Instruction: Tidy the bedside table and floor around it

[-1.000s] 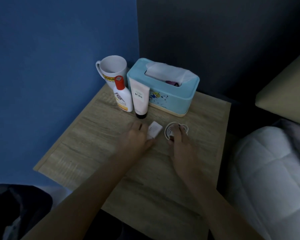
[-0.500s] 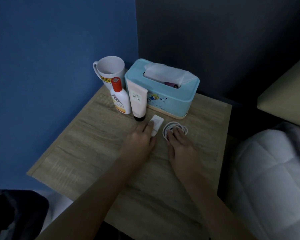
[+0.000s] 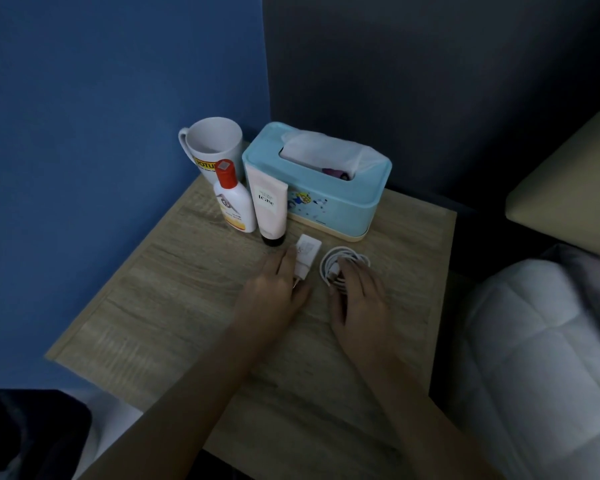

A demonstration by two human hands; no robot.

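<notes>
On the wooden bedside table (image 3: 174, 306) lies a white charger plug (image 3: 305, 258), and my left hand (image 3: 274, 292) grips its near end between thumb and fingers. Right beside it sits a coiled white cable (image 3: 329, 265). My right hand (image 3: 357, 296) rests on the coil, fingers pressing on its near side. At the back stand a white mug (image 3: 212, 143), a white bottle with a red cap (image 3: 232, 202), a pale pink tube (image 3: 269, 209) on its cap, and a light blue tissue box (image 3: 326, 199).
A blue wall borders the table on the left and a dark wall stands behind it. A bed with a white quilt (image 3: 541, 358) and a beige headboard (image 3: 568, 188) lies at the right. Dark fabric (image 3: 28, 434) lies on the floor at the lower left.
Both hands slid away from me toward the tissue box, carrying the plug and the cable coil with them. The plug now lies closer to the pink tube.
</notes>
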